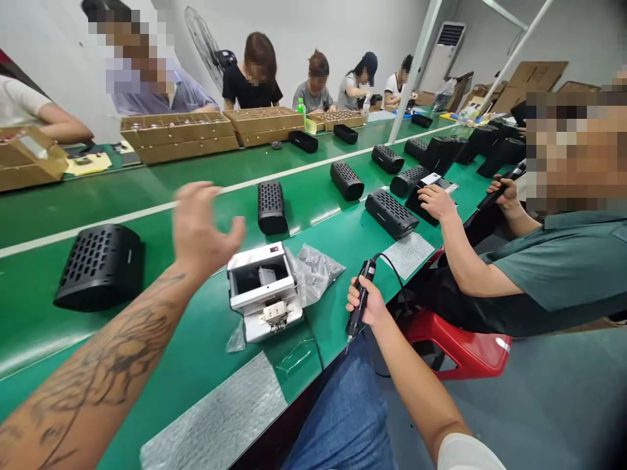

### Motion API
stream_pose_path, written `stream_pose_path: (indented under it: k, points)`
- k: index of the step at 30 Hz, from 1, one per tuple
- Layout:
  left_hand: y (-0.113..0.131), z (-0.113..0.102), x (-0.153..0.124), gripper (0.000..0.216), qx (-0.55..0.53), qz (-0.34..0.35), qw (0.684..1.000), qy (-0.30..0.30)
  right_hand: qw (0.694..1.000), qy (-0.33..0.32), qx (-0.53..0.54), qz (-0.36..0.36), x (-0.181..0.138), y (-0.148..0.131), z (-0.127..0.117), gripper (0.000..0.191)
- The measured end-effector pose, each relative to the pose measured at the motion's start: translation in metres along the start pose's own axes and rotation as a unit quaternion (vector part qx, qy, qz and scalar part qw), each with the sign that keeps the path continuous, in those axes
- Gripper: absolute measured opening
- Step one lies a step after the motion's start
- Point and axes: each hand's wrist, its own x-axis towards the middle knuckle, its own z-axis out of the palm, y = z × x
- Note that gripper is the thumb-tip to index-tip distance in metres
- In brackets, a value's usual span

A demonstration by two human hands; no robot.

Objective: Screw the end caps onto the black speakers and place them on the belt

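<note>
My left hand (200, 225) is raised above the green belt (161, 189), fingers spread and holding nothing, a little blurred. It hovers between a black perforated speaker shell (100, 264) on the left and another speaker (272, 207) further right. My right hand (365, 303) grips a black electric screwdriver (360, 307) with its tip pointing down past the table edge; a cable runs off its top. A white screw-feeder box (264, 287) stands between my hands beside a crumpled clear plastic bag (313, 267).
Several more black speakers lie along the belt. A person in a green shirt (563, 267) sits on a red stool (460, 346) at my right, handling a speaker. Cardboard trays (176, 134) and other seated people line the far side. Grey foam pads (220, 418) lie at the near edge.
</note>
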Motion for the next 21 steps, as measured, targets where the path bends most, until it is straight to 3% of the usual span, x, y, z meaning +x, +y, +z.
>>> stream_pose_path:
  k: [3, 6, 9, 11, 13, 15, 18, 21]
  points:
    - [0.090, 0.075, 0.061, 0.050, -0.037, 0.162, 0.969, -0.184, 1.000, -0.009, 0.026, 0.008, 0.002, 0.006, -0.011, 0.041]
    - [0.167, 0.145, 0.094, 0.040, -0.002, 0.217, 0.922, -0.320, 0.999, -0.016, 0.043, 0.002, 0.002, 0.010, -0.014, 0.040]
    - [0.218, 0.188, 0.097, 0.031, 0.001, 0.232, 0.898, -0.374, 0.998, -0.022, 0.051, -0.010, 0.002, 0.016, -0.013, 0.039]
    - [0.232, 0.196, 0.089, 0.026, -0.011, 0.240, 0.891, -0.386, 0.998, -0.028, 0.053, -0.017, 0.001, 0.019, -0.011, 0.040]
    - [0.229, 0.187, 0.080, 0.018, -0.024, 0.247, 0.884, -0.397, 0.998, -0.035, 0.050, -0.019, -0.001, 0.019, -0.007, 0.041]
    - [0.207, 0.163, 0.073, 0.015, -0.032, 0.248, 0.880, -0.405, 0.998, -0.043, 0.043, -0.019, -0.004, 0.018, -0.004, 0.041]
    - [0.141, 0.101, 0.059, 0.017, -0.041, 0.199, 0.903, -0.378, 0.998, -0.047, 0.033, -0.026, -0.011, 0.013, 0.002, 0.042]
    - [0.055, 0.019, 0.024, 0.021, -0.072, 0.064, 0.958, -0.269, 0.998, -0.036, 0.025, -0.052, -0.016, 0.007, 0.006, 0.047]
